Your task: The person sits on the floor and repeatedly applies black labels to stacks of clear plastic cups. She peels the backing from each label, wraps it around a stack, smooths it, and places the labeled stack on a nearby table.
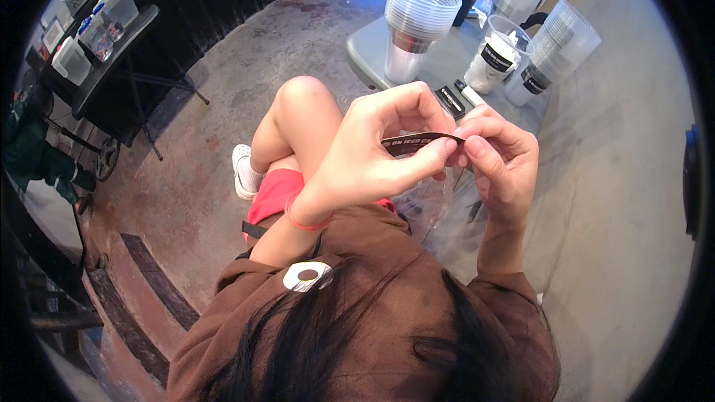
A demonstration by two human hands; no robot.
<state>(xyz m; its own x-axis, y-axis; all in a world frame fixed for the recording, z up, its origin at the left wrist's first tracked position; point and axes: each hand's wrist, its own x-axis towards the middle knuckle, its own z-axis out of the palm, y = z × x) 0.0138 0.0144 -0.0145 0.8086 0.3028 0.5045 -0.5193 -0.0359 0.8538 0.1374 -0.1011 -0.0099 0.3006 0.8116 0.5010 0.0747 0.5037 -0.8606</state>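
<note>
A small black label (410, 144) bearing white print is held in front of my chest. My left hand (380, 148) pinches it between thumb and fingertips, bowing it slightly. At its right end, the thumb and fingers of my right hand (497, 156) grip the edge, their tips meeting those of the left. Clear plastic (430, 201), partly hidden, shows below the hands near my lap; its exact shape is hard to make out. Just beyond my fingers, a stack of black labels (449, 101) and a white marker with a black cap (469, 92) lie on the grey table (366, 50).
On the table stand a tall stack of clear plastic cups (423, 8), a labelled cup with white paper inside (494, 58) and more stacked cups (564, 39). A wall (620, 151) runs along the right. Far left, a black table (120, 47) holds plastic containers; a person's leg (56, 170) shows below.
</note>
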